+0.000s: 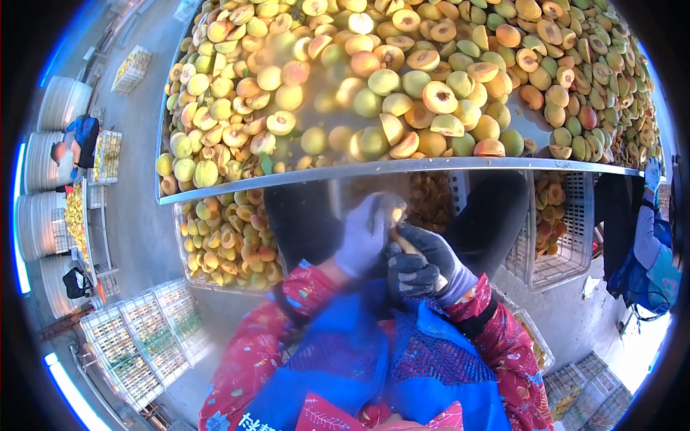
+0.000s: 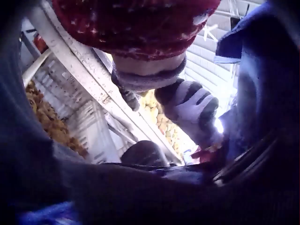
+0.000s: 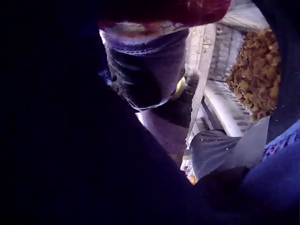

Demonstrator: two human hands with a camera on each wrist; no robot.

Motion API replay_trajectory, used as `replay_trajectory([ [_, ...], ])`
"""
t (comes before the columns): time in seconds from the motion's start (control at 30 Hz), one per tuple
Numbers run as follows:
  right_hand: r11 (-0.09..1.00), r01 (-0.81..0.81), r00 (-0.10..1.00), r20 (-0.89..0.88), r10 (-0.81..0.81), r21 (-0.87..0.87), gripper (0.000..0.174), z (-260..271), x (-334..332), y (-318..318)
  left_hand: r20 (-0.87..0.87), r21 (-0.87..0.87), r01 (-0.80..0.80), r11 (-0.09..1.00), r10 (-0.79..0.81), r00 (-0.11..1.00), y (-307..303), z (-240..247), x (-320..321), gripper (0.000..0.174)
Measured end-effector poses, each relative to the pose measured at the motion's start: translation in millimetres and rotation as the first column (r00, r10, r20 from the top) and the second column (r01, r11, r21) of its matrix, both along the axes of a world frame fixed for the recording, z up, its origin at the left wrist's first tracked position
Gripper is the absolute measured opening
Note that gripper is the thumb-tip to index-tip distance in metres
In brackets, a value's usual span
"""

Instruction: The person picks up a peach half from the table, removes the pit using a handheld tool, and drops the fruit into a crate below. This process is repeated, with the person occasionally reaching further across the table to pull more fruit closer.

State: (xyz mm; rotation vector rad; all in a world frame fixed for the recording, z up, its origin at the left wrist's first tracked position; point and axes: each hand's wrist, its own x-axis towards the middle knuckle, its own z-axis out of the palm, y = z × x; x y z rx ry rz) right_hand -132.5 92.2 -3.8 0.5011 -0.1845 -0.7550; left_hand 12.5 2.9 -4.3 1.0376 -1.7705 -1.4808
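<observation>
within knit-gloved left hand (image 1: 365, 235), round peach (image 1: 394, 215)

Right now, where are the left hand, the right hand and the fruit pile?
left hand (image 1: 363, 237), head view, back of the pale glove.
right hand (image 1: 420, 264), head view, knuckles of the dark glove.
fruit pile (image 1: 438, 97), head view, a halved fruit mid-heap.

I'm in a fruit-processing yard. Evidence: a big metal-rimmed sorting table (image 1: 402, 167) heaped with halved and whole yellow-orange stone fruit (image 1: 402, 79), white slotted plastic crates (image 1: 568, 237) of fruit under it, and more stacked white crates (image 1: 144, 337) on the grey concrete floor (image 1: 140, 215).
</observation>
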Motion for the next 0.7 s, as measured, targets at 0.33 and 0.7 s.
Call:
replay_trajectory([
  [0.33,0.996,-0.027,0.996,-0.084,0.035,0.086,0.049,-3,1,6,-0.018,-0.215,0.122,0.969,-0.128,0.992,-6,-17,5,0.029],
  [0.7,0.980,0.185,0.971,-0.143,-0.194,-0.076,0.042,6,9,-13,0.185,-0.561,-0.208,0.801,0.366,0.912,-14,-4,35,0.039],
])
